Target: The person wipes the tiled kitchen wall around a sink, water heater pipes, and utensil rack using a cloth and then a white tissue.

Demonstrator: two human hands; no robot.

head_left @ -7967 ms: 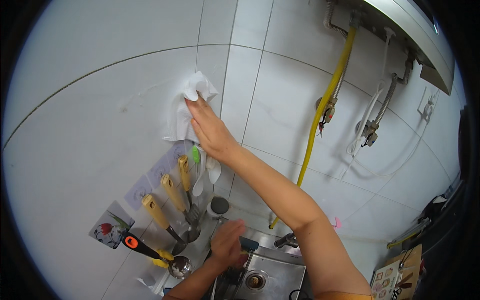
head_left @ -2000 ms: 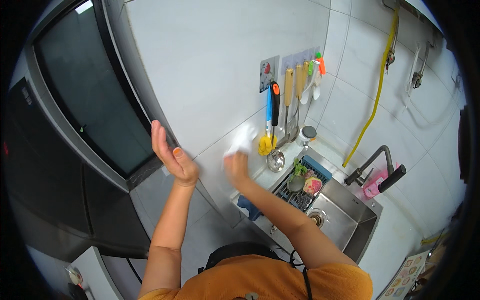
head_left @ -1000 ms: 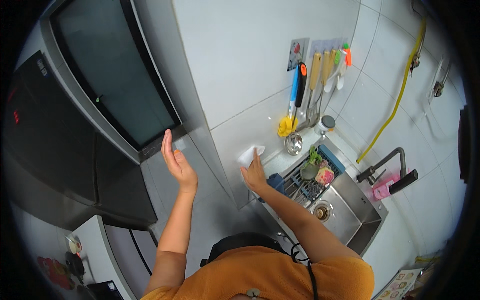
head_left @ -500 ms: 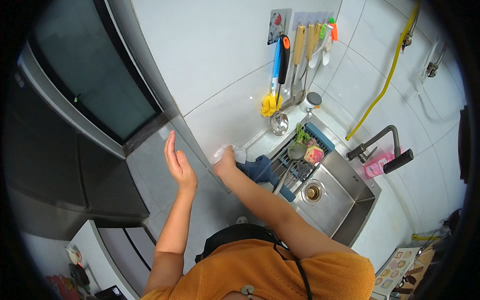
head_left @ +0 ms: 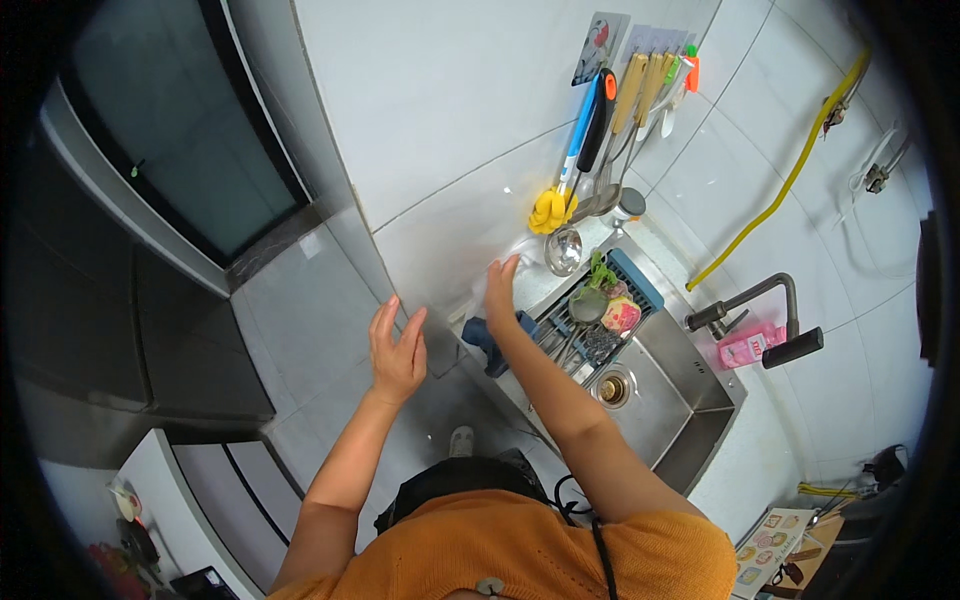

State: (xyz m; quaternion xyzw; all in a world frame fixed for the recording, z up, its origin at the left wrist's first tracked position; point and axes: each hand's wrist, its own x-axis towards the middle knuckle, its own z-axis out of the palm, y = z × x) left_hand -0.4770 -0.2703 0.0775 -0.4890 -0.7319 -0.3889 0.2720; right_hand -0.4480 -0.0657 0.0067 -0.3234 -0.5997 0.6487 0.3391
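My left hand [head_left: 397, 358] is raised above the floor beside the wall corner, its fingers apart and nothing in them. Reaching to the low part of the tiled wall [head_left: 440, 235], my right hand [head_left: 499, 298] has its fingers close together on a thin white cloth [head_left: 524, 247]. That cloth barely stands out from the wall, and the hand hides part of it. A dark blue cloth [head_left: 486, 343] hangs at the counter's front corner, just below my right wrist. Right of my forearm, a blue drainer basket [head_left: 640, 283] holding greens and a pink item sits across the steel sink [head_left: 655, 375].
A ladle [head_left: 563, 251], a yellow-headed brush [head_left: 551, 210] and several wooden-handled utensils hang on the wall. The dark faucet [head_left: 745, 300] stands beside a pink bottle [head_left: 748, 345]. A lidded jar [head_left: 629, 203] occupies the back corner. White drawers [head_left: 205, 500] are at lower left.
My right hand has moved right and up along the wall with the white cloth, towards the ladle. My left hand has shifted right and its fingers have spread. The view has shifted slightly.
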